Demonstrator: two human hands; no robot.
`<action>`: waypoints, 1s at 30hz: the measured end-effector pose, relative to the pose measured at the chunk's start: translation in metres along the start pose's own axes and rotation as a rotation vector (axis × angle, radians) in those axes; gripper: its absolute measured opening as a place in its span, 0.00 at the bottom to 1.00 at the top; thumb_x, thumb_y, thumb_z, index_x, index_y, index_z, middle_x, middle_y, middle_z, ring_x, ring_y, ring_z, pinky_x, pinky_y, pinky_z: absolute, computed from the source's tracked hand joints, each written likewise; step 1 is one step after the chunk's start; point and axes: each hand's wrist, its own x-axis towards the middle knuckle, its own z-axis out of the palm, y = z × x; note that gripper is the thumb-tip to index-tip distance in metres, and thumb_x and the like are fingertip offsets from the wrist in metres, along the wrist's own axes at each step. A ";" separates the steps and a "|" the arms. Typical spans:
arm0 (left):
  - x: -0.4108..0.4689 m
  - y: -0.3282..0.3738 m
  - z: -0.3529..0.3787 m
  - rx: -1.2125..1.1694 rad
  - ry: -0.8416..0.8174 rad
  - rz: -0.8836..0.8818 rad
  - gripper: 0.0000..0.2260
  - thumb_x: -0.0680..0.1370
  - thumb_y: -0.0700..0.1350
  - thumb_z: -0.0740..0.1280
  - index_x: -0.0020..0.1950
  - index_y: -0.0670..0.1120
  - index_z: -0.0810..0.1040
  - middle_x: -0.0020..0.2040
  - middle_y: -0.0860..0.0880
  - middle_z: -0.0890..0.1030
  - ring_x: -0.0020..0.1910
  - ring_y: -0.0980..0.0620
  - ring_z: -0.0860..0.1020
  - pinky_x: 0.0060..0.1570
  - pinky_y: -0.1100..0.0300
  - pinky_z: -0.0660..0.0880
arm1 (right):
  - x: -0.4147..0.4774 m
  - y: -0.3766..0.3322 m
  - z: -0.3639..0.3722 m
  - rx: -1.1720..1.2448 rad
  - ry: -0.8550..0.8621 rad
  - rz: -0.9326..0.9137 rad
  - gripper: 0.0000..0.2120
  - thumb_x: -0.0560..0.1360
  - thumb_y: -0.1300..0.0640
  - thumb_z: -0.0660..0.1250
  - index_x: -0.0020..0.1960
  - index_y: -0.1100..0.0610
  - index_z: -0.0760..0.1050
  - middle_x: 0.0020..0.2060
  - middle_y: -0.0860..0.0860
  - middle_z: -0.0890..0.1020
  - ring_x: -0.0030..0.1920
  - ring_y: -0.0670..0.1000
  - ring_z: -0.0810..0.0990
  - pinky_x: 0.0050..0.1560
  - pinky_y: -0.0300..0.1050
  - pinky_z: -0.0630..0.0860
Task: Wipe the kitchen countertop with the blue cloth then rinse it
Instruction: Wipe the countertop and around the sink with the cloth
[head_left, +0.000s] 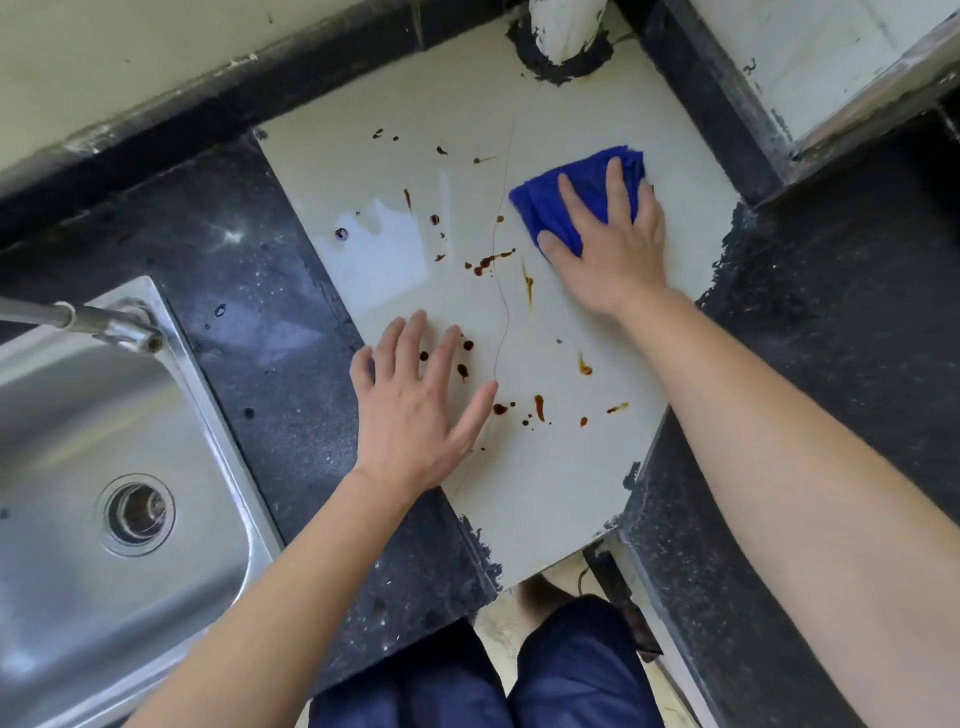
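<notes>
Cloth (576, 197), blue and bunched, lies far right on the pale tabletop (545, 493). Right hand (613, 249) presses it, fingers straight. Left hand (415, 410) rests spread, holding nothing. Judged soft, light, limp; take hold by palm pressure over its middle.

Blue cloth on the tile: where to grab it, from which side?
Take the blue cloth by its bunched middle, from straight above. It lies as a thick folded wad on the flat countertop tile, no loose corner standing up. The right hand presses flat on it; closing that hand inward would likely gather the folds.
</notes>
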 end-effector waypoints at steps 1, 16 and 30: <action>-0.012 -0.002 0.000 0.001 0.020 -0.008 0.29 0.78 0.66 0.55 0.72 0.50 0.71 0.75 0.41 0.66 0.75 0.39 0.62 0.68 0.39 0.60 | 0.012 -0.006 -0.003 -0.005 0.009 0.017 0.32 0.80 0.33 0.47 0.80 0.40 0.43 0.80 0.55 0.38 0.78 0.66 0.39 0.78 0.62 0.40; -0.129 0.026 0.041 0.078 0.003 -0.058 0.31 0.78 0.64 0.56 0.73 0.45 0.70 0.74 0.40 0.65 0.75 0.39 0.62 0.71 0.38 0.57 | -0.171 0.084 0.056 -0.061 0.029 -0.318 0.30 0.79 0.34 0.55 0.79 0.39 0.55 0.81 0.54 0.48 0.79 0.62 0.45 0.79 0.59 0.47; -0.128 0.041 0.043 0.075 -0.016 -0.156 0.31 0.77 0.65 0.56 0.73 0.46 0.68 0.74 0.42 0.66 0.76 0.40 0.60 0.72 0.38 0.56 | -0.191 0.064 0.072 0.008 0.117 -0.175 0.30 0.81 0.38 0.50 0.81 0.45 0.53 0.81 0.59 0.46 0.79 0.66 0.43 0.78 0.63 0.44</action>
